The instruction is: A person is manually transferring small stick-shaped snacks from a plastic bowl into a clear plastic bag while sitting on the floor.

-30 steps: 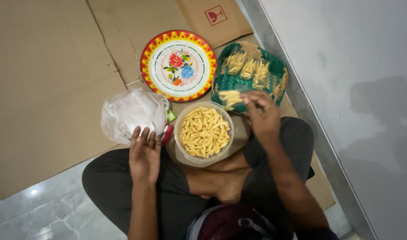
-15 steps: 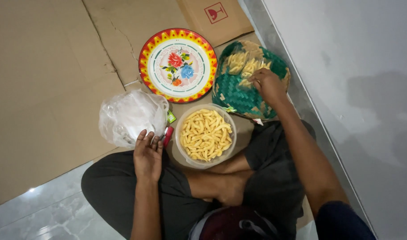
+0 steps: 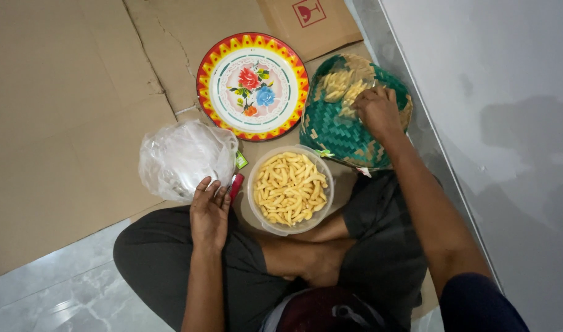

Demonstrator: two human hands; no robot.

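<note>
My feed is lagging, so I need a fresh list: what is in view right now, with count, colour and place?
cardboard sheets: several, brown, flat on the floor.
plate: one, white with flowers and a red-yellow rim, on the cardboard.
woven tray: one, green and tan, right of the plate.
packets of yellow snacks: a few, clear, on the woven tray.
plastic tub: one, clear, full of yellow snack sticks, in front of the legs.
plastic bag: one, clear, left of the tub.
lighter: one, red, between bag and tub.
left hand: at the bag's edge.
right hand: on the packets.
</note>
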